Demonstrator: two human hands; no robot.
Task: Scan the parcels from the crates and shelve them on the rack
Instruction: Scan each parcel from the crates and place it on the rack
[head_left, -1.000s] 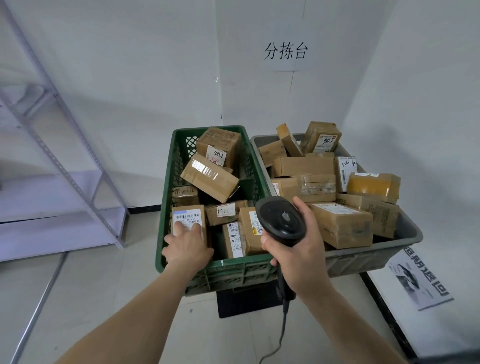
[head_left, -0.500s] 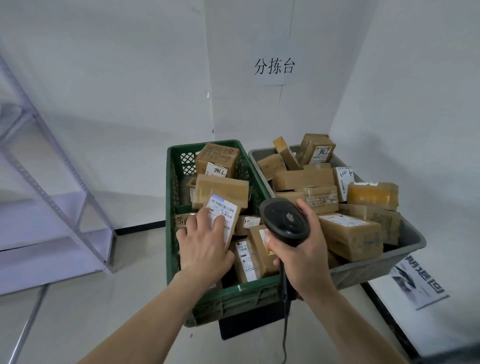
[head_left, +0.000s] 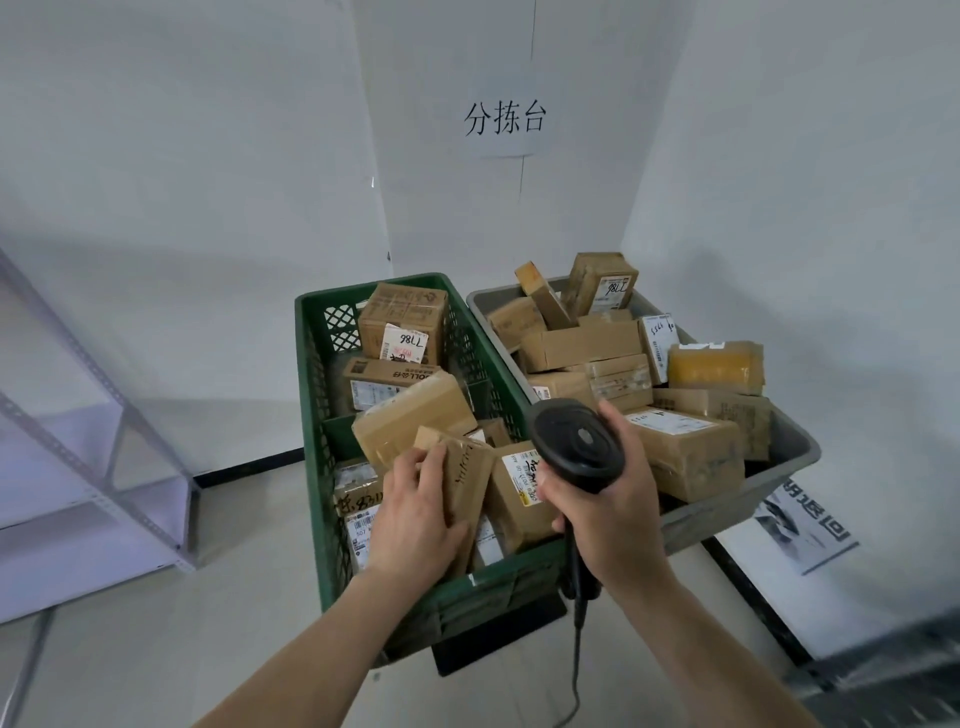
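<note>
Parcels in the green crate (head_left: 311, 415): your left hand (head_left: 415, 519) has turned the small box (head_left: 462, 478) it grips label-away, so your right hand (head_left: 613, 514), clenched on the scanner (head_left: 576, 447), cannot read it yet.

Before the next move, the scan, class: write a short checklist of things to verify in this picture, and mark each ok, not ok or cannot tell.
1. Left hand grips a small parcel over the green crate: ok.
2. Right hand holds the scanner: ok.
3. Parcel's barcode label faces the scanner: not ok; only a plain brown face shows.
4. Scanner head aims at the held parcel: cannot tell.
5. Scanner cable hangs free of the crate: ok.
6. Rack on the left has shelf space: cannot tell; it is mostly out of view.
</note>
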